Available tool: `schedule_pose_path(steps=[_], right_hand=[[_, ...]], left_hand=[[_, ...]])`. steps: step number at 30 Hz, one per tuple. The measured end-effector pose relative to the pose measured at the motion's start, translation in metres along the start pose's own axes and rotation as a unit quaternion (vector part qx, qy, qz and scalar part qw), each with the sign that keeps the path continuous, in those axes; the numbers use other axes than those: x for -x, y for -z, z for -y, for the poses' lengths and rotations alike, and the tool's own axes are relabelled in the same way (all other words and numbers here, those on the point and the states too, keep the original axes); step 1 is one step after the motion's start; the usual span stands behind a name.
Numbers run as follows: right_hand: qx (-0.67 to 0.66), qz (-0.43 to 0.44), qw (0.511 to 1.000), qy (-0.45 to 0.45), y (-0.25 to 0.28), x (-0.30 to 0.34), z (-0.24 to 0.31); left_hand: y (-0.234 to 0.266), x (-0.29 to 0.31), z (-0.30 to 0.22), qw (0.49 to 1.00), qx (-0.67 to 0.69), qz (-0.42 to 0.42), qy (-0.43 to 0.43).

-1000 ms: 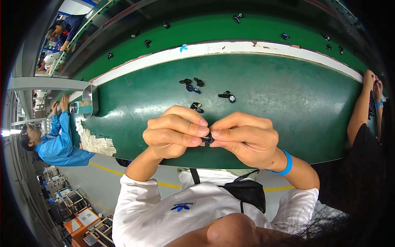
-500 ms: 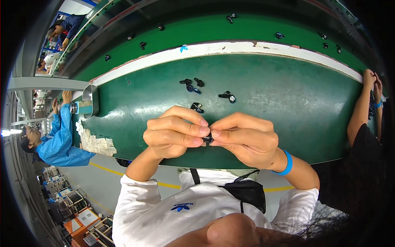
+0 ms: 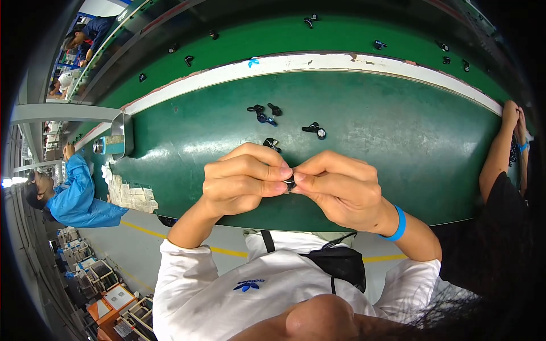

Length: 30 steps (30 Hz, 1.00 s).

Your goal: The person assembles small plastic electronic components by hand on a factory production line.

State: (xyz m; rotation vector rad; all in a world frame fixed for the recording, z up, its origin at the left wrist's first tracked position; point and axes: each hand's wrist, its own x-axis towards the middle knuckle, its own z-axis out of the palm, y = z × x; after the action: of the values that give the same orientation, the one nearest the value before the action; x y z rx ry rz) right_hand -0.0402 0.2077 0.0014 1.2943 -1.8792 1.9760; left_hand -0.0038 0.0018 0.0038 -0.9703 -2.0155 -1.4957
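Between the fingertips of both hands, just over the near part of the green table (image 3: 227,113), is a small glossy black part (image 3: 290,182). My left hand (image 3: 239,179) pinches it from one side, my right hand (image 3: 344,184) from the other. Fingers cover most of it, so its exact kind cannot be made out. Right beyond my left fingers lies a similar black piece (image 3: 272,144). Farther off sit a cluster of black and dark blue pieces (image 3: 265,118) and a black piece with a round silvery face (image 3: 314,130).
Past a white ledge (image 3: 335,61), a green belt (image 3: 256,38) carries several small black pieces. A metal bracket with a blue box (image 3: 114,144) stands at the left, near a co-worker in blue (image 3: 82,193). Another person's arms (image 3: 497,150) rest at the right edge.
The pieces on the belt have shifted slightly left. The held part sits a little higher and has turned slightly between my fingers. The blue-sleeved co-worker's arms have moved.
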Motion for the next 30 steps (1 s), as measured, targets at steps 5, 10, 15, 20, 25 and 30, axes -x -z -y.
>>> schedule_pose_path(steps=[5, 10, 15, 20, 25, 30], right_hand=[[-0.008, 0.012, 0.999, -0.031, 0.000, 0.001, 0.001], [-0.065, 0.026, 0.994, -0.089, 0.000, 0.002, 0.002], [-0.036, 0.019, 0.997, -0.069, -0.001, 0.004, 0.000], [0.027, 0.004, 1.000, -0.007, 0.002, 0.002, -0.002], [-0.095, 0.010, 0.992, -0.087, -0.002, -0.005, 0.005], [-0.231, -0.047, 0.956, -0.174, -0.016, 0.016, 0.000]], left_hand=[[0.003, 0.000, 0.003, 0.999, -0.021, 0.023, -0.020], [0.006, 0.002, 0.004, 0.998, -0.036, 0.034, -0.050], [0.004, 0.001, 0.004, 0.998, -0.039, 0.037, -0.036], [-0.003, -0.002, 0.003, 0.999, -0.037, 0.014, -0.014], [0.006, -0.002, -0.004, 1.000, -0.001, 0.001, 0.000], [-0.011, -0.001, 0.001, 0.993, 0.078, -0.074, 0.046]])
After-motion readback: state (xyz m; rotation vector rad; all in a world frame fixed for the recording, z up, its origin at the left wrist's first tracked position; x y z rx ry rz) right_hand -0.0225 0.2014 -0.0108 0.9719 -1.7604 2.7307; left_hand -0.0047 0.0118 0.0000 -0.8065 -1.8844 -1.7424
